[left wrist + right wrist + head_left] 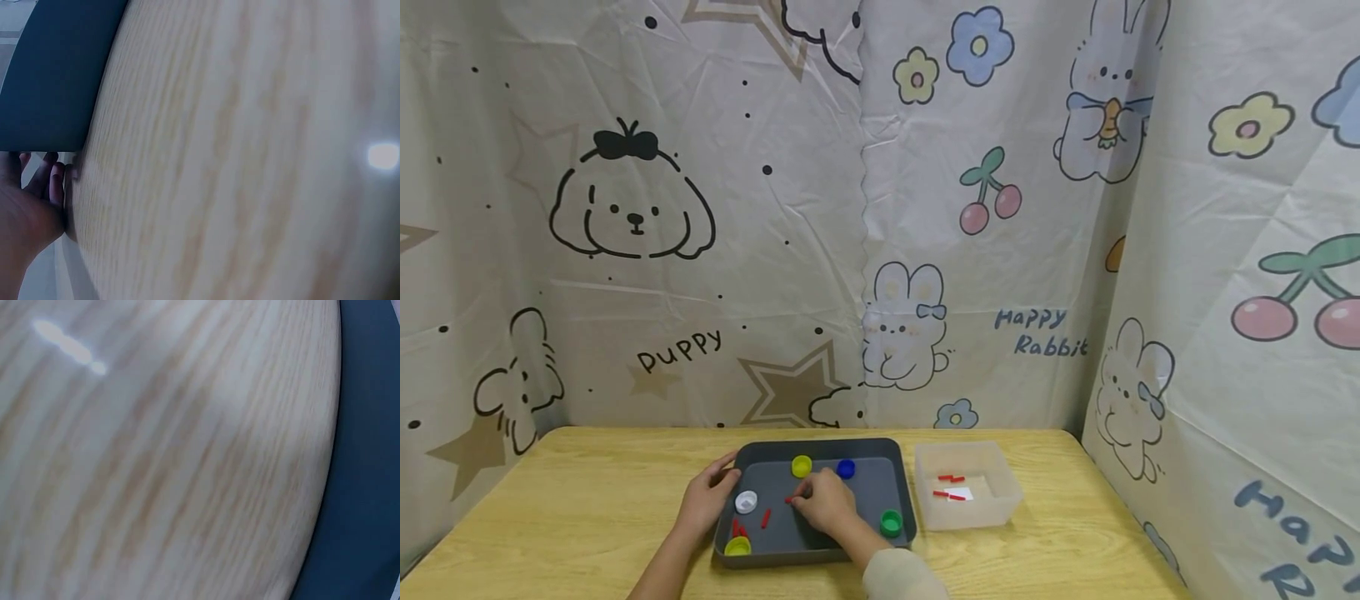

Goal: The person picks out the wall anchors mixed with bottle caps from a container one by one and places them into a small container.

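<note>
A dark grey tray [820, 554] lies on the table, and my left hand [706, 497] grips its left rim near the far corner. In the left wrist view, the fingers of that hand [28, 212] are partly hidden by the tray's wall [56, 75]. Over the middle of the tray, my right hand [827, 502] pinches a small red stick [788, 500] between thumb and fingers. Another red stick [766, 518] lies just left of it. Several more red sticks [739, 529] sit by the near-left yellow cap [737, 547]. The right wrist view does not show the hand.
Inside the tray are a white cap [746, 502], a second yellow cap [802, 466], a blue cap [846, 468] and a green cap [891, 523]. To the right stands a translucent box [967, 518] with several red sticks inside. A printed curtain [775, 250] hangs behind the table.
</note>
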`<state>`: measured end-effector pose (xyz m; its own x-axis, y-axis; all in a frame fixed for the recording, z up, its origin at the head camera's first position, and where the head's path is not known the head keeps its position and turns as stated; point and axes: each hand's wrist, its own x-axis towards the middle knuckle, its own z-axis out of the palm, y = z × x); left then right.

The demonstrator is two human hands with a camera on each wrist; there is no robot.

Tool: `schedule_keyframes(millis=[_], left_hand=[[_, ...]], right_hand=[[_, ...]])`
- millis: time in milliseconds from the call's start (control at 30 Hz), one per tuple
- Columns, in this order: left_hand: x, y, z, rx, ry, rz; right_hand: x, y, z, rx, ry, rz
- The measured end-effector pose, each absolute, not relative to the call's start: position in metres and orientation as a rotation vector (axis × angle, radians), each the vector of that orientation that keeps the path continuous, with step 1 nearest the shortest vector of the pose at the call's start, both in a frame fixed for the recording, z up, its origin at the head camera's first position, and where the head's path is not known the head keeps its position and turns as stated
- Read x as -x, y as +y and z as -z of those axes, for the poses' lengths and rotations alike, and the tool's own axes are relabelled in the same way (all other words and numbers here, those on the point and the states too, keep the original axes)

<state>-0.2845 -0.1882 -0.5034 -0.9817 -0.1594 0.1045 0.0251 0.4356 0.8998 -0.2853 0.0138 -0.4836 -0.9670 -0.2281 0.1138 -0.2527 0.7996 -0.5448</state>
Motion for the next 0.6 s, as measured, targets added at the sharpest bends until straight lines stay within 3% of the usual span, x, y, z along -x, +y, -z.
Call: schedule_keyframes(millis=[600], left_hand=[[0.284,-0.189,0.503,-0.130,-2.518,1.582]], right_hand=[[0.281,0.042,0.466,-0.547,-2.903,-0.995]])
